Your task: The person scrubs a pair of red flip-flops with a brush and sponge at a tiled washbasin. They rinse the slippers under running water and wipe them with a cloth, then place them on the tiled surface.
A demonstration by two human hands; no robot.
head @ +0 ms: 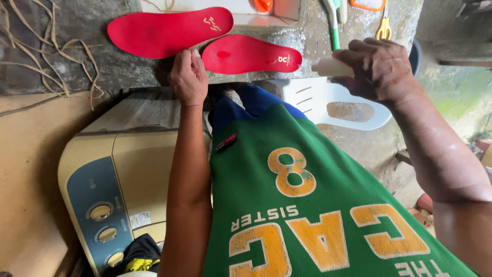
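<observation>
1. The left hand (188,77) rests at the near edge of the concrete worktop (128,66), its fingers (190,57) pressed together and curled, touching the near edge of the smaller red insole (251,54).
2. That smaller insole lies flat on the worktop, just right of the left hand, its narrow end pointing right.
3. A larger red insole (169,32) lies farther back and to the left, nearly touching the smaller one.
4. The right hand (376,69) is raised to the right of the insoles, its fingers wrapped around a small whitish bottle (330,67) whose end points left toward the smaller insole.
5. Beneath the right hand stands a white plastic chair (338,105).
6. At the far edge of the worktop lie a green-handled brush (333,25) and yellow-handled scissors (383,26).
7. Tan strips (56,66) trail over the left part of the worktop.
8. Near left, below the worktop, sits a cream washing machine (118,179) with a blue dial panel.
9. The person wears a green jersey (307,205) with yellow print.
</observation>
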